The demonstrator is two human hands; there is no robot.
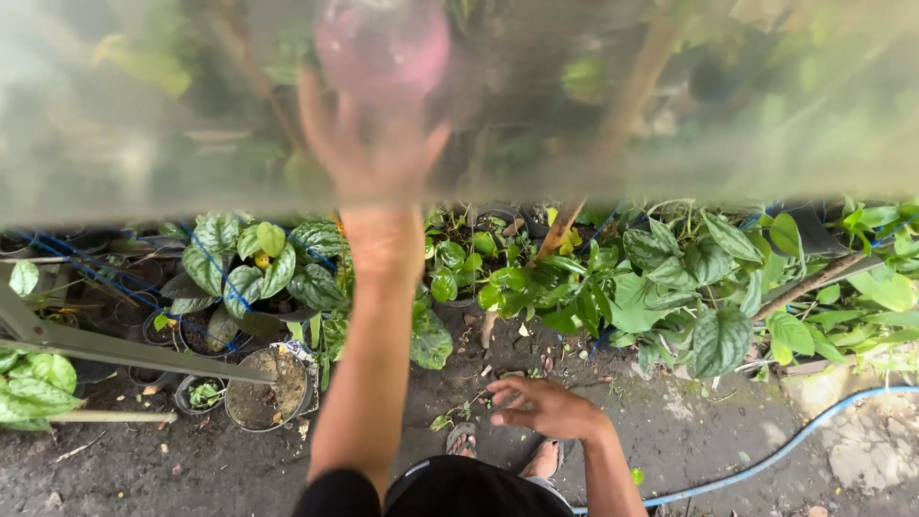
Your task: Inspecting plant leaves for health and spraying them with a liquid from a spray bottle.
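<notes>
While the left hand [369,144] reaches up behind a translucent sheet [670,105], fingers spread, a blurred pink round object [383,43] sits at its fingertips; contact unclear. Right hand [546,407] hangs low near the sandalled feet [461,440], fingers loosely curled, holding nothing. Risk: grip through haze is unsure, object could slip onto potted plants [258,278] below the left forearm. Blue hose [766,460] right of the right hand: trip hazard.

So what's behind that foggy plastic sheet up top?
Behind the plastic sheet the left hand reaches up at a round pink thing. Green leaves and stems show blurred; finer detail is hidden.
</notes>
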